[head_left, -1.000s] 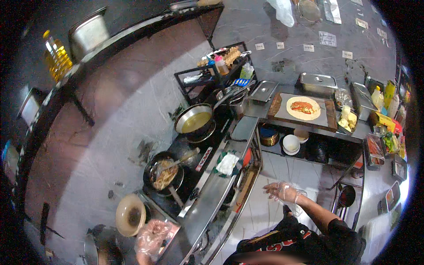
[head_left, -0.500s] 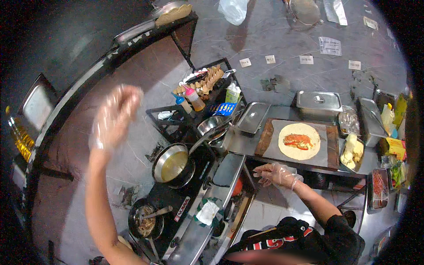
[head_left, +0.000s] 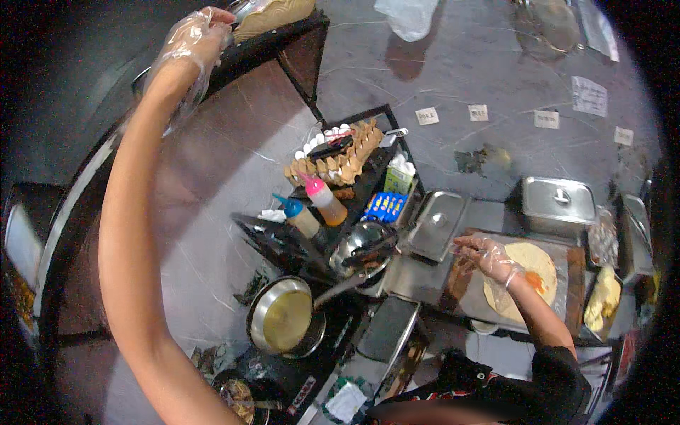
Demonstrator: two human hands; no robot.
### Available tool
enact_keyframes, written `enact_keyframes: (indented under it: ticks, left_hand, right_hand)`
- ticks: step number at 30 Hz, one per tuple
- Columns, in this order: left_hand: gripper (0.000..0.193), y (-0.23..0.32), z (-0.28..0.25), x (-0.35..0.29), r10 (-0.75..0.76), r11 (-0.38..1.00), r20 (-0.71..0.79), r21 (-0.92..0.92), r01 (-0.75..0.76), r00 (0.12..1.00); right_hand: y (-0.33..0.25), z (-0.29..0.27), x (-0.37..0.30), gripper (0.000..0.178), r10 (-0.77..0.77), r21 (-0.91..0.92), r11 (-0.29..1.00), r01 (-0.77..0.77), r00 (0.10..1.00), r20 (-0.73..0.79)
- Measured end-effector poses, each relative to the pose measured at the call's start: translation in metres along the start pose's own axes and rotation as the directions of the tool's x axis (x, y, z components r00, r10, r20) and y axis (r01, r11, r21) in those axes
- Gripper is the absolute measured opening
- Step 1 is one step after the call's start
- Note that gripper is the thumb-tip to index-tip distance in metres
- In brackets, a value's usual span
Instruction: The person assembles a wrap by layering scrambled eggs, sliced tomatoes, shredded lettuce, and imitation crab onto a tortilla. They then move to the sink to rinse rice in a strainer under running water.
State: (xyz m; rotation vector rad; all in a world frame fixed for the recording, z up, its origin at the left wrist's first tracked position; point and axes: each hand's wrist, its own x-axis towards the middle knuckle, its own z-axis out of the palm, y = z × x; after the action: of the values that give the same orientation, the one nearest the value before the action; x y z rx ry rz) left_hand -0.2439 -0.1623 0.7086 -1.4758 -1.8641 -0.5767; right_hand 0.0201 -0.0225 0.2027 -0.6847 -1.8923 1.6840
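Observation:
My left hand (head_left: 193,41), in a clear plastic glove, is stretched up to the raised shelf at top left. Its fingers curl together at a dark edge beside a pale yellow fluted item (head_left: 273,15); what they grip is hidden. My right hand (head_left: 489,258), gloved too, hovers over the left part of a round flatbread (head_left: 525,253) with its fingers stretched out and holding nothing. Orange-red filling (head_left: 536,285) lies on the flatbread, partly behind my wrist. Under it is a brown board (head_left: 457,283) with a pale sheet.
A steel pan (head_left: 256,322) of yellowish liquid sits on the black stove, with a smaller pan below. Squeeze bottles (head_left: 328,204) and an egg tray (head_left: 322,172) stand on the rack behind. Lidded steel containers (head_left: 559,202) and a dish of yellow food (head_left: 602,301) surround the board.
My left hand has risen to the raised shelf, its fingers now at the edge there. My right hand has moved from in front of the counter to over the flatbread. The view has shifted.

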Motion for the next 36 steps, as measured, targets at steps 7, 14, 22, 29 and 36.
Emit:
enact_keyframes:
  ticks: [7,14,22,29,36]
  left_hand:
    - [0.031,-0.067,0.045,0.180,0.276,0.910,-0.206,0.369,-0.187,0.939]
    - [0.024,-0.051,0.087,0.282,0.040,0.951,-0.291,0.304,0.052,0.956]
    - [0.041,-0.105,0.084,0.344,-0.222,0.879,0.240,0.469,0.087,0.945]
    - [0.045,-0.175,0.049,0.389,-0.463,0.873,0.290,0.312,0.375,0.837]
    - [0.045,-0.164,0.066,0.395,-0.465,0.879,0.273,0.254,0.403,0.842]
  right_hand:
    - [0.051,-0.041,0.175,0.031,-0.146,-0.234,0.967,0.104,0.974,-0.171]
    - [0.045,-0.049,0.250,0.029,0.034,0.030,0.999,-0.035,0.999,0.042]
    - [0.076,-0.064,0.272,0.030,0.059,0.074,0.995,-0.067,0.992,0.111]
    - [0.079,-0.079,0.252,0.023,0.206,0.355,0.910,-0.213,0.977,0.059]
    - [0.093,-0.072,0.260,0.026,0.195,0.489,0.836,-0.250,0.967,0.161]
